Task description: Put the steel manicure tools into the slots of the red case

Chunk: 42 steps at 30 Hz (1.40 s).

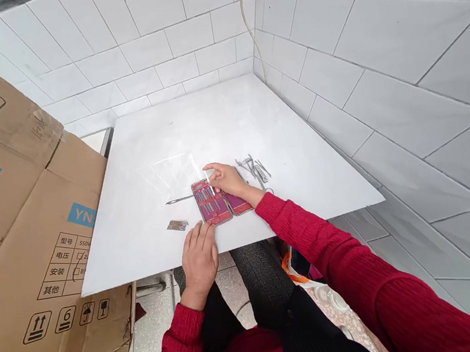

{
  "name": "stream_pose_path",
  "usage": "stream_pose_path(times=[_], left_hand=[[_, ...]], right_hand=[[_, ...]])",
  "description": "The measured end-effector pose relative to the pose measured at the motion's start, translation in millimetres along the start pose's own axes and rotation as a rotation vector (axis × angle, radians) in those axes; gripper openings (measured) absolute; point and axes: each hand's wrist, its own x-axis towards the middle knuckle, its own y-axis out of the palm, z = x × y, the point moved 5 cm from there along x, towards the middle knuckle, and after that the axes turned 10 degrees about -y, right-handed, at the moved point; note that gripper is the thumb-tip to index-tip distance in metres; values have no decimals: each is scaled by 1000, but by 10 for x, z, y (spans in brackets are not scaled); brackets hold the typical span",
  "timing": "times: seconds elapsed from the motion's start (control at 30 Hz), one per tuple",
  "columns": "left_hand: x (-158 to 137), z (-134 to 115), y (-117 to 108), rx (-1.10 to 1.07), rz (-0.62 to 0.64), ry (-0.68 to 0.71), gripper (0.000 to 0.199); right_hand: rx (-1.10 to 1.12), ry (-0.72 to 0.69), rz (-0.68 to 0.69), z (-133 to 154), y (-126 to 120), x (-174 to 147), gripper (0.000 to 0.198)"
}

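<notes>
An open manicure case point(215, 218) with a dark red and purple lining lies on the white table, several slim metal tools in loops in its left half. Over that half, my right hand point(226, 180) pinches a thin, pale manicure tool point(208, 177), its exact kind unclear. My left hand point(200, 256) rests at the table's front edge, fingers stretched out, fingertips by the case's lower left corner. Left of the case are a nail clipper point(177, 225) and a slender metal tool point(179, 199). Cuticle nippers point(245, 164) and other small metal tools lie beyond my right wrist.
The white tabletop point(210, 121) reaches back to a tiled wall point(193, 36), with another tiled wall point(398, 60) on the right. A tall cardboard box point(28, 228) stands along the left side. A thin cable point(244, 17) hangs in the corner.
</notes>
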Motion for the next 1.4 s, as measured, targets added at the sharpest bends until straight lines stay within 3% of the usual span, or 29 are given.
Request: stream_pose_path(times=[0.23, 0.53, 1.4], left_hand=[[18, -16, -3, -15, -19, 10, 48], [17, -31, -6, -4, -31, 31, 48], [-17, -30, 0, 5, -15, -3, 49]], right_hand=[[-111, -22, 17, -43, 28, 25, 38], [-556, -199, -38, 99, -36, -4, 29], [-721, -219, 75, 89, 63, -94, 35]])
